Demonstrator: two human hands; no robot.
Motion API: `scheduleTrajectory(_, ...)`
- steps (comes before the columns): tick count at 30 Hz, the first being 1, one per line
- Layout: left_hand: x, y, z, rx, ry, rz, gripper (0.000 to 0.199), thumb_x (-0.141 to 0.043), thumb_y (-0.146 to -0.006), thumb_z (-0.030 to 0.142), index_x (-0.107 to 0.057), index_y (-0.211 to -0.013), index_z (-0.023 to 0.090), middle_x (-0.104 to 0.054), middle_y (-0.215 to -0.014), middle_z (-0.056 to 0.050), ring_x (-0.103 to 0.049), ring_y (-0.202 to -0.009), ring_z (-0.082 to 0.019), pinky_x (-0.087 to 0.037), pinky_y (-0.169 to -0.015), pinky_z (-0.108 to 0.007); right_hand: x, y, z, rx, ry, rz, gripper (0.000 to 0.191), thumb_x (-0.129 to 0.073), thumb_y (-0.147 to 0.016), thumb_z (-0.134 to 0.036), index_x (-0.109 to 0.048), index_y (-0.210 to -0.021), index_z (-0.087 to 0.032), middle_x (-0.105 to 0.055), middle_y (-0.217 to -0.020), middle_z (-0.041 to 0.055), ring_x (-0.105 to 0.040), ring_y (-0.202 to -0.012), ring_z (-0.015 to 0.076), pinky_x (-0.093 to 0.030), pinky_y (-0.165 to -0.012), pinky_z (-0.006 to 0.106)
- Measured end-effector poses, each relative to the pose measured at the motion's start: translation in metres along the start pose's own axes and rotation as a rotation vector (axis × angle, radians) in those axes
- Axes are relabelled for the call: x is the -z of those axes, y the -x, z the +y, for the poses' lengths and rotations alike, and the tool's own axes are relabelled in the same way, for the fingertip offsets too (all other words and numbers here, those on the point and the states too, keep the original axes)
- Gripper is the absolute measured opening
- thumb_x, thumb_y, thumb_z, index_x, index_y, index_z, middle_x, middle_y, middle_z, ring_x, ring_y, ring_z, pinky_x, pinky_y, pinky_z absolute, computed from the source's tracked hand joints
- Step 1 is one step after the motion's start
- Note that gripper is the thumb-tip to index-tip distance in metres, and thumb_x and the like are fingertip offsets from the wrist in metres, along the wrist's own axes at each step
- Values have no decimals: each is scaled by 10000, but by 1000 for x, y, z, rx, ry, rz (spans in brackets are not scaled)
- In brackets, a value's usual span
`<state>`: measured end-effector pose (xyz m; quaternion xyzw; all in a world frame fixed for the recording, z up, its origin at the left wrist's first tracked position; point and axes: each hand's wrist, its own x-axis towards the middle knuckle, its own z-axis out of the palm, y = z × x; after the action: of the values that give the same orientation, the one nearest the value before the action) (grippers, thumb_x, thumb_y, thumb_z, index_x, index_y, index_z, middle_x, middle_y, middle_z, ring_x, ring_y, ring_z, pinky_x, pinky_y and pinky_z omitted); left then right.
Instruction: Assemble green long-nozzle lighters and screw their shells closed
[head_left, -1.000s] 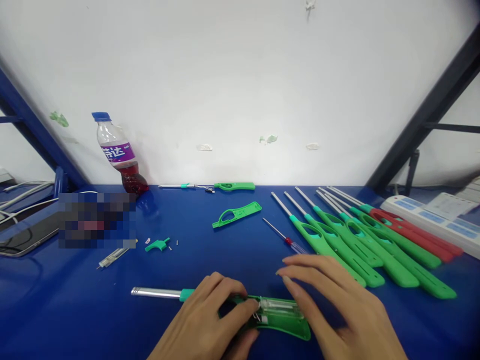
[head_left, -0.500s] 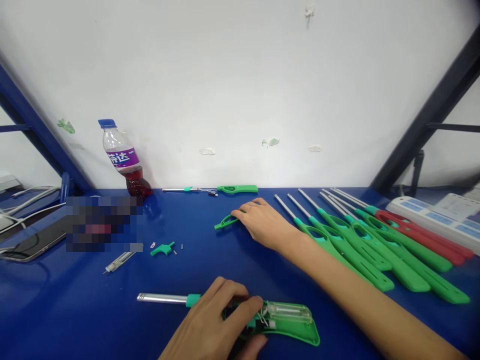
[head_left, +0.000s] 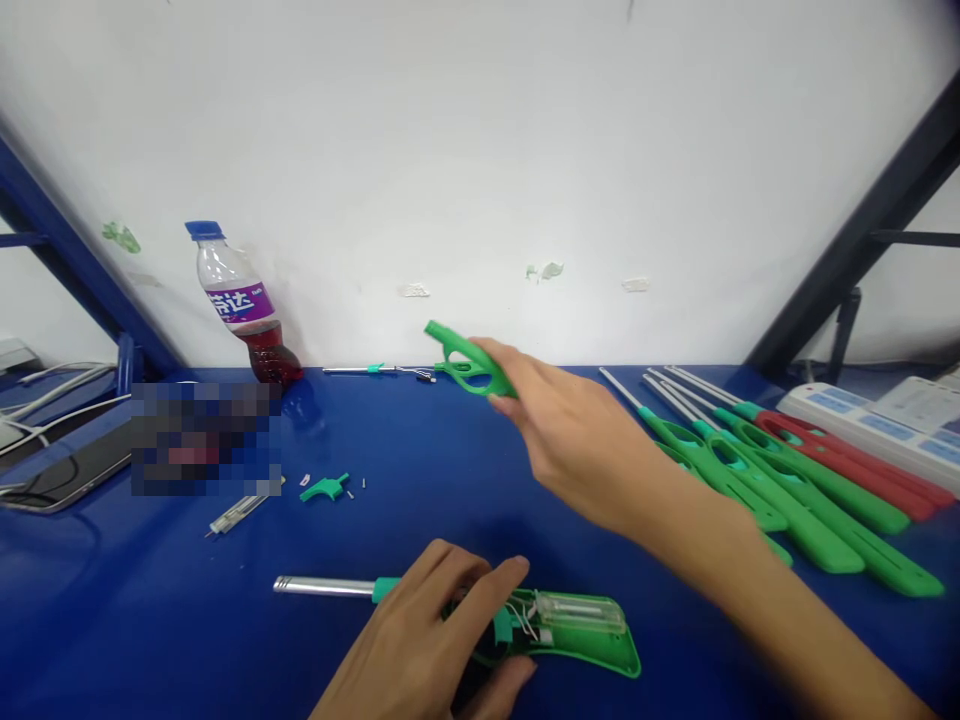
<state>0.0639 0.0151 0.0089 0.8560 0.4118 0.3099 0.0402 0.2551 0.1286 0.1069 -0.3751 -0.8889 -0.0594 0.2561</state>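
Observation:
My left hand is wrapped over the middle of an opened green lighter near the front edge. The lighter's metal tube points left, and its clear fuel tank and white wires show to the right of my fingers. Above the table's back part, my right hand grips a green casing half with an oval trigger opening, its narrow end tilted up to the left. Part of that casing is hidden by my fingers.
A teal trigger lies beside small screws; a clear tank is further left. A bottle stands at the back left. Several green lighters, red lighters and a power strip lie right. Along the wall is a thin metal tube.
My right hand has lifted the green casing half off the table and turned it. My left hand stays on the opened lighter, with its index finger raised slightly. The view has shifted a little.

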Motion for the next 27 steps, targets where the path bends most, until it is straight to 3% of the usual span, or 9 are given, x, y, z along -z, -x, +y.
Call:
scheduleTrajectory(5,1,-1,0,20,-14,-1,652,-784,-887,132,-529,-1476,244,-716,-1114,-58,-692,-958,-241,-629,-852,-378,20,46,-19,-284,-230,207,421,-421,-1122,-331,-440,-1542,-297,-685,-760,-35,-612,-518,153,-454,-480,261)
scheduleTrajectory(9,2,1,0,42,-29,-31,771,-788,-886,149,-454,-1564,299,-720,-1160,-52,-716,-976,-241,-634,-925,-405,11,85,-15,-364,-214,254,447,-587,-1039,-502,-531,-1443,-319,-737,-868,0,-773,-751,214,-537,-498,245)
scheduleTrajectory(11,3,2,1,84,-34,-51,896,-820,-858,148,-383,-1614,349,-712,-1219,-45,-728,-1045,-244,-636,-964,-396,6,101,-11,-393,-198,222,425,-620,-1019,-503,-548,-1400,-332,-740,-867,-11,-788,-751,205,-562,-492,229)
scheduleTrajectory(15,8,1,3,149,0,-39,1033,-860,-831,179,-278,-1655,402,-682,-1333,-46,-738,-1117,-242,-648,-976,-376,0,120,-7,-342,-159,162,384,-716,-954,-499,-607,-1286,-341,-795,-930,-22,-810,-746,199,-636,-557,238)
scheduleTrajectory(21,16,-3,14,187,113,111,774,-576,-947,125,-342,-1641,375,-718,-1252,-55,-748,-1091,-217,-659,-922,-303,-6,122,-5,-173,-106,118,309,-709,-981,-486,-653,-1257,-359,-844,-1011,-41,-834,-797,215,-671,-598,263)
scheduleTrajectory(24,18,-4,17,245,143,194,683,-526,-962,117,-430,-1593,361,-737,-1226,-49,-753,-1069,-211,-655,-925,-292,-9,123,-3,-71,-122,53,311,-682,-1012,-461,-662,-1304,-357,-825,-1078,-29,-827,-899,204,-686,-708,269)
scheduleTrajectory(27,21,-5,16,288,162,278,525,-505,-997,161,-558,-1481,358,-754,-1222,-37,-752,-1061,-224,-651,-951,-329,-13,122,-7,-7,-150,-21,394,-801,-936,-382,-677,-1309,-354,-801,-1129,-29,-813,-942,196,-681,-787,267)
